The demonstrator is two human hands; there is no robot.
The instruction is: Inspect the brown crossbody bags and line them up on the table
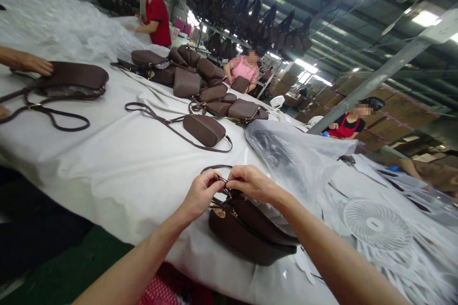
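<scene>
A dark brown handbag (pixel 250 236) lies in front of me on the white-covered table, with a round gold tag (pixel 219 212) hanging at its left end. My left hand (pixel 202 193) pinches a thin brown strap (pixel 216 167) above that end of the bag. Close against it, my right hand (pixel 250 182) is closed too, its thumb and fingertips on the same strap. The fingertips of both hands nearly meet, and exactly how the strap runs between them is hidden. Clear plastic shows along the bag's top, partly behind my right forearm.
A brown bag (pixel 204 130) with its strap spread out lies farther back, before a pile of similar bags (pixel 188 81). A co-worker's hand (pixel 34 63) rests on another bag at left. Plastic sheeting (pixel 286 147) and a white fan (pixel 375 224) are at right. Other people stand around the table.
</scene>
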